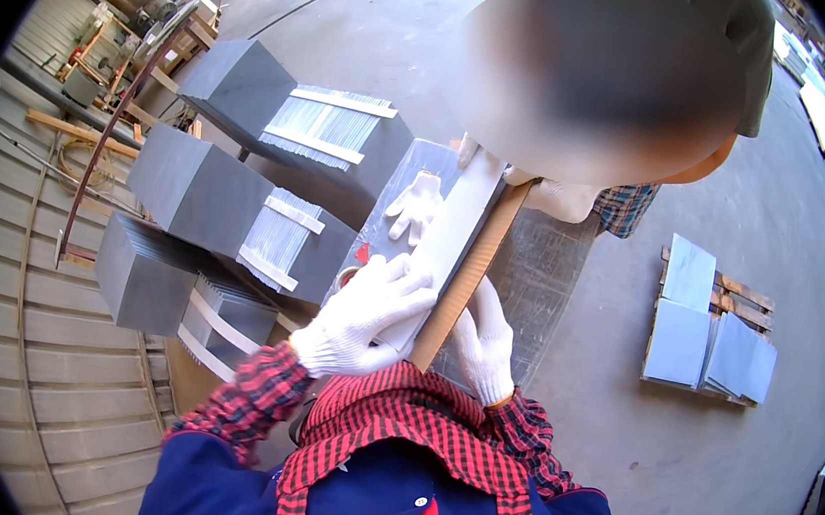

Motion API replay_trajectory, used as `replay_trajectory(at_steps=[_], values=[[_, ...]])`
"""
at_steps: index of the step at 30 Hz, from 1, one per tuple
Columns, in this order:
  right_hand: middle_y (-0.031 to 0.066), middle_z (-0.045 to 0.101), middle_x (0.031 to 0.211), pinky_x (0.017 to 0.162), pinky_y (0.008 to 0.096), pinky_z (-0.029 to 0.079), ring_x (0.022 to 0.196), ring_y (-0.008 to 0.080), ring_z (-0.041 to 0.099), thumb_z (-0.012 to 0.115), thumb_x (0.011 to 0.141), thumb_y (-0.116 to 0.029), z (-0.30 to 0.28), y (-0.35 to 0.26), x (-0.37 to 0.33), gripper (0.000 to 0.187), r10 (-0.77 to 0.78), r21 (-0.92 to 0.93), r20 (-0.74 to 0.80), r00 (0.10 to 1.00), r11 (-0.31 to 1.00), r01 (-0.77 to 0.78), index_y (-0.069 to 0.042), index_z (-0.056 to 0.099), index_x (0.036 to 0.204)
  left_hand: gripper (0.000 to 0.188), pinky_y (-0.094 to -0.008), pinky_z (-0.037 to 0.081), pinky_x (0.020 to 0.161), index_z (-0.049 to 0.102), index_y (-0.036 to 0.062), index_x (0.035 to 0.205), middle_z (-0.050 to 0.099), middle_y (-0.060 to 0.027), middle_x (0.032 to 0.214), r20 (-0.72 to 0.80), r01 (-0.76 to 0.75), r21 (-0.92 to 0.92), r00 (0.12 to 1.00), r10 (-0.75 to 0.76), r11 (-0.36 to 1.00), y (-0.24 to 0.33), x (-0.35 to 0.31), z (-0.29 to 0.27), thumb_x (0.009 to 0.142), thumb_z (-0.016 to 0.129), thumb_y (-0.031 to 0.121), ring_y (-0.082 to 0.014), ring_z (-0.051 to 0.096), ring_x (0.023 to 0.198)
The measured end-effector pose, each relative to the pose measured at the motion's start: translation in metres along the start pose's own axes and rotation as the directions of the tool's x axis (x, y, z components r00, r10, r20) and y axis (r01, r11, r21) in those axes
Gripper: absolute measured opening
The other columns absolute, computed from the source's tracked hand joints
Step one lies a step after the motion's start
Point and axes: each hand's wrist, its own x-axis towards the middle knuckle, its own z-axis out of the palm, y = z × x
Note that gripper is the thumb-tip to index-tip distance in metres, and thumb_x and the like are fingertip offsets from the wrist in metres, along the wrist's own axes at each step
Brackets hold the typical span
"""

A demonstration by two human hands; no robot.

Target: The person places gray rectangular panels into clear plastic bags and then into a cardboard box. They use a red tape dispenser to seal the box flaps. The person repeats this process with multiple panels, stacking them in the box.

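A long pale slab [461,202] stretches away from me beside a brown cardboard strip [481,260], with a dark edge between them. My left hand [366,315], in a white knit glove, grips the slab's near end from the left, fingers bent over it. At the cardboard's right side, my gloved right hand [485,348] presses close, its fingers partly curled and its grip partly hidden. Across from me a co-worker's gloved hands [559,199] are at the far end. A spare white glove [417,206] lies left of the slab on the worktable [540,291].
Strapped stacks of grey tiles [201,185] stand to the left, close to the table. On the right, a wooden pallet [742,300] carries several pale slabs [689,277]. A roll of tape [348,275] sits near my left hand. Corrugated metal wall [24,317] lines the left.
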Motion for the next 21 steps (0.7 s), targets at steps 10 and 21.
replay_trajectory(at_steps=[10,21], values=[[0.0238,0.038,0.156,0.119,0.0380,0.028,0.145,0.0339,0.038,0.053,0.099,-0.015,0.015,0.002,0.015,0.057,-0.240,0.014,-0.084,0.967,0.970,0.242,0.003,0.037,0.150,0.055,-0.0479,0.041,0.110,0.051,0.0040,0.139,0.048,-0.0227,0.145,-0.138,-0.088,0.168,0.984,0.112,0.982,-0.065,0.086,0.023,0.087,0.068,0.012,-0.0455,0.047,0.133],[0.0280,0.004,0.165,0.121,0.0434,0.021,0.152,0.0445,0.015,0.046,0.104,-0.028,0.049,-0.003,0.030,0.070,-0.327,-0.315,-0.088,0.941,0.905,0.285,0.000,0.014,0.159,0.077,-0.0395,0.033,0.116,0.026,0.0044,0.157,0.039,-0.0198,0.154,0.051,0.479,-0.591,0.826,-0.562,0.649,-0.073,0.080,0.052,0.096,0.065,0.031,-0.0306,0.040,0.141]])
